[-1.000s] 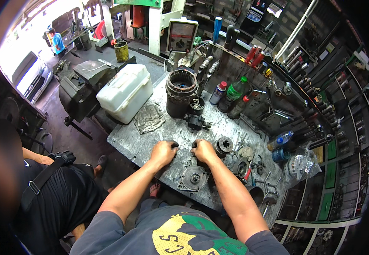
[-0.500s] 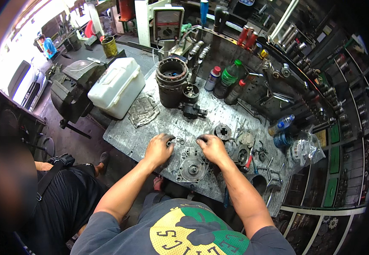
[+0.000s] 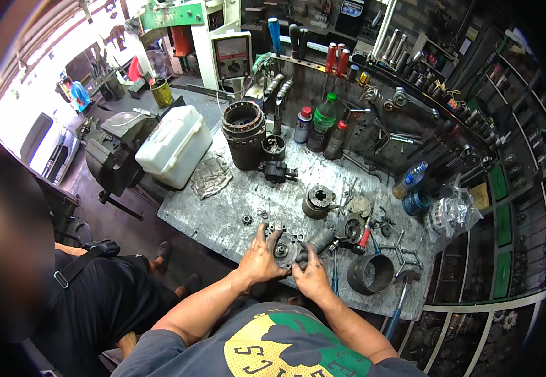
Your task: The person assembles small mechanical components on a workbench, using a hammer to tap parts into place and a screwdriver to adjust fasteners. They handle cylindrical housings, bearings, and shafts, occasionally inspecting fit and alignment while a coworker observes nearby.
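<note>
In the lower centre of the frame, left hand (image 3: 262, 257) and right hand (image 3: 312, 276) grasp the round metal housing (image 3: 282, 250) near the counter's (image 3: 216, 217) edge.

Mechanical workshop, scuffed metal workbench (image 3: 238, 200), vise (image 3: 114, 146), racked screwdrivers (image 3: 331, 58), hammer (image 3: 401, 301)

Left hand (image 3: 262, 260) — near right hand (image 3: 311, 276) — both curled
</note>
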`<state>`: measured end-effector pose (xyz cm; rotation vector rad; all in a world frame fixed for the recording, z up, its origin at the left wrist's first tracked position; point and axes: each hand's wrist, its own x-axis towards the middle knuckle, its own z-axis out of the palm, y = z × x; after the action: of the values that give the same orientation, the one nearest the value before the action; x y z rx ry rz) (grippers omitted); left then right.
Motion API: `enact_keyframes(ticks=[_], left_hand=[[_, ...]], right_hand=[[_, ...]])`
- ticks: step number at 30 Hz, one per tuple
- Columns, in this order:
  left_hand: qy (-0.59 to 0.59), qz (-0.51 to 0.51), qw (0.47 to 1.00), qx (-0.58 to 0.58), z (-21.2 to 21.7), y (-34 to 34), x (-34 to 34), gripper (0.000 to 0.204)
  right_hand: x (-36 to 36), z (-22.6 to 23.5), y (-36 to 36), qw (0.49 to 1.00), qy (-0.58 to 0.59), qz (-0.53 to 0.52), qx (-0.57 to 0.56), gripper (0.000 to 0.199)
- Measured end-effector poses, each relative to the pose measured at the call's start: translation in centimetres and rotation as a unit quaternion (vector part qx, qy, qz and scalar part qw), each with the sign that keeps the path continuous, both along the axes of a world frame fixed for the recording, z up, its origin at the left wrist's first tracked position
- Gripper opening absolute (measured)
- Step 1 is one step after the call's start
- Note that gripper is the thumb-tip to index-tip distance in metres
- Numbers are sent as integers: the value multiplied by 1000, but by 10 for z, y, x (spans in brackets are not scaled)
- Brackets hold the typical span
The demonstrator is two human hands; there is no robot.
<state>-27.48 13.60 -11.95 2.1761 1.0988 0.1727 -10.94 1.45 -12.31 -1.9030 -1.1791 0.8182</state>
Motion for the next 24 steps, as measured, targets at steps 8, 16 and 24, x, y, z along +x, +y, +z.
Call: enact_keyframes(ticks=[8, 16, 24], left_hand=[[-110, 49, 992, 40, -5, -4, -15, 106], [-250, 67, 961, 95, -27, 4, -43, 100], [-297, 95, 948, 67, -32, 7, -60, 96]], right_hand=[[4, -39, -19, 998, -20, 38, -41, 93], [-15, -61, 26, 995, -38, 84, 38, 96], [-26, -79, 48, 989, -42, 125, 75, 76]])
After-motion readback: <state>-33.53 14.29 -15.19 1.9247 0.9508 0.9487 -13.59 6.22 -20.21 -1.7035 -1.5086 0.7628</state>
